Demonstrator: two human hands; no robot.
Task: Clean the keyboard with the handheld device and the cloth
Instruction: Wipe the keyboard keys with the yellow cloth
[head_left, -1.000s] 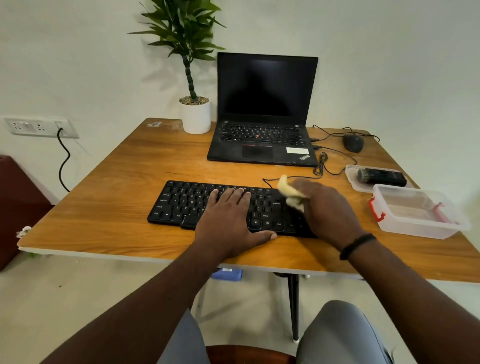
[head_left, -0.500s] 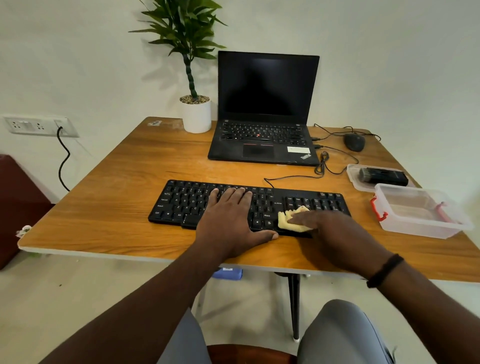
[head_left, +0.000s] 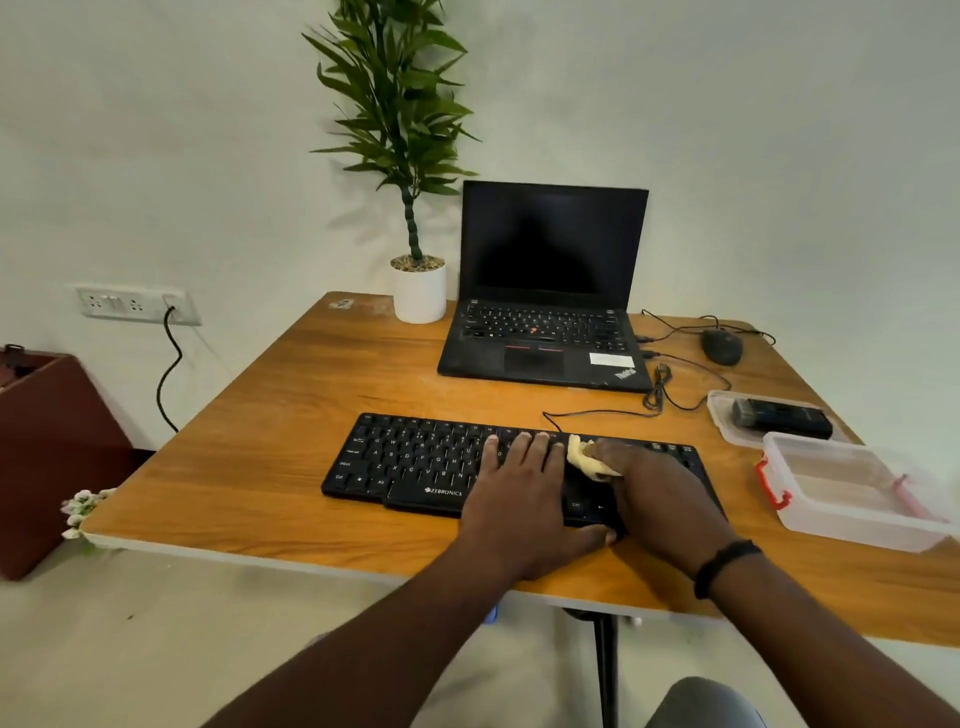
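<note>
A black keyboard (head_left: 415, 462) lies on the wooden table (head_left: 291, 415) near its front edge. My left hand (head_left: 524, 493) rests flat on the middle keys, fingers spread. Just to its right, my right hand (head_left: 660, 493) presses a small pale yellow cloth (head_left: 584, 457) onto the keys, covering the keyboard's right part. The black handheld device (head_left: 782, 418) lies in a clear lid (head_left: 719, 410) at the right, away from both hands.
An open black laptop (head_left: 545, 312) stands behind the keyboard, with a potted plant (head_left: 418, 291) to its left. A mouse (head_left: 722, 345) and cables (head_left: 660, 389) sit at the back right. A clear plastic box (head_left: 852, 493) with red clips stands right of the keyboard.
My right hand has swept the cloth across the keyboard's right half, from its back edge to its front edge and back up toward the middle. My left hand stayed on the keys.
</note>
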